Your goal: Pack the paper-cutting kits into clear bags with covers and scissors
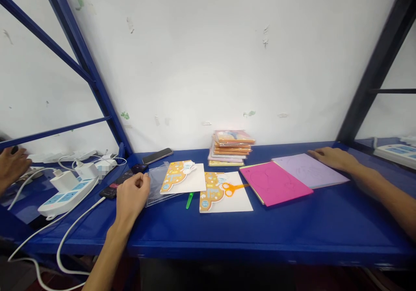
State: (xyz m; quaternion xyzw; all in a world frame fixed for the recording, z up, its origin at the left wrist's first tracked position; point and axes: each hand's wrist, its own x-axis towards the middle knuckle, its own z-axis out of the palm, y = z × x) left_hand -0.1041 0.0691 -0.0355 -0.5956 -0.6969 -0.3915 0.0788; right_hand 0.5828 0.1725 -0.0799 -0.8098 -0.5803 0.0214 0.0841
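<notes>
My left hand (pixel 132 201) hangs over the table's left part with its fingers curled, close to a clear plastic sleeve (pixel 157 184) and a dark phone (pixel 123 179). Whether it holds anything is hidden. My right hand (pixel 331 158) lies flat at the far edge of a lilac paper sheet (pixel 308 170), next to a pink sheet (pixel 274 183). Between my hands are orange-handled scissors (pixel 232 189) on a white card (pixel 238 200), a second card with a cut-out shape (pixel 173 177), and a small green plastic piece (pixel 189 200).
A stack of thin booklets (pixel 230 148) stands against the white wall, with a phone (pixel 157 155) to its left. At far left lie white power strips (pixel 63 197), chargers and cables. Another person's hand (pixel 13 165) is there. Blue shelf posts (pixel 97 91) frame the table.
</notes>
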